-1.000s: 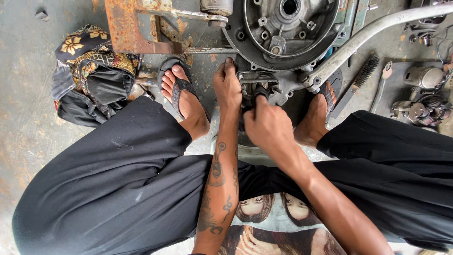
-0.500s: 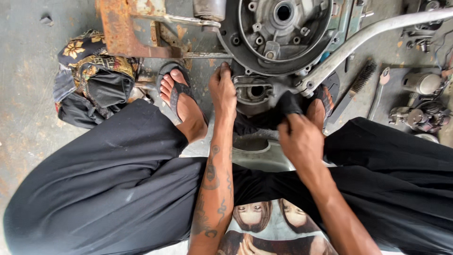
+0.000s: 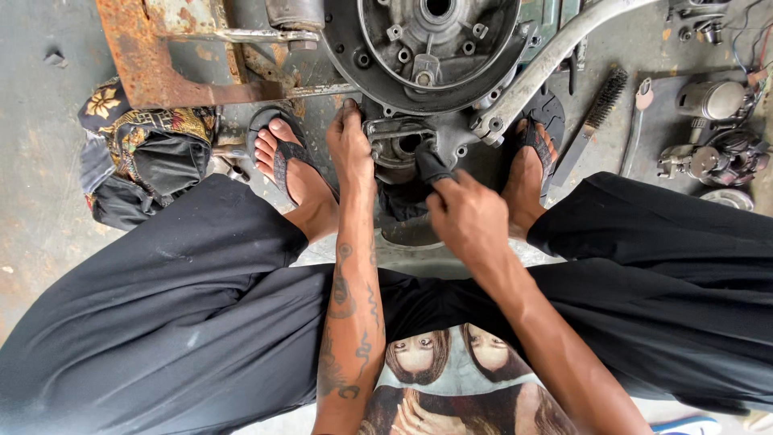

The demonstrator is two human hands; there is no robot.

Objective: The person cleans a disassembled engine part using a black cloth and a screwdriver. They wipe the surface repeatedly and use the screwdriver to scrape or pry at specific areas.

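— Between the knees, what were the hands doing?

— Right hand [image 3: 471, 217] pinched a dark rag [image 3: 431, 165], pressing it at the engine case's [image 3: 427, 48] lower port [image 3: 403, 145]. Left hand [image 3: 350, 145] lay flat, fingers on the port's edge, gripping nothing.

— And farther off?

— Feet in sandals either side of the case; a cloth bundle [image 3: 141, 153] at left, a wire brush [image 3: 600, 109] and small parts [image 3: 713, 153] at right, on the floor.
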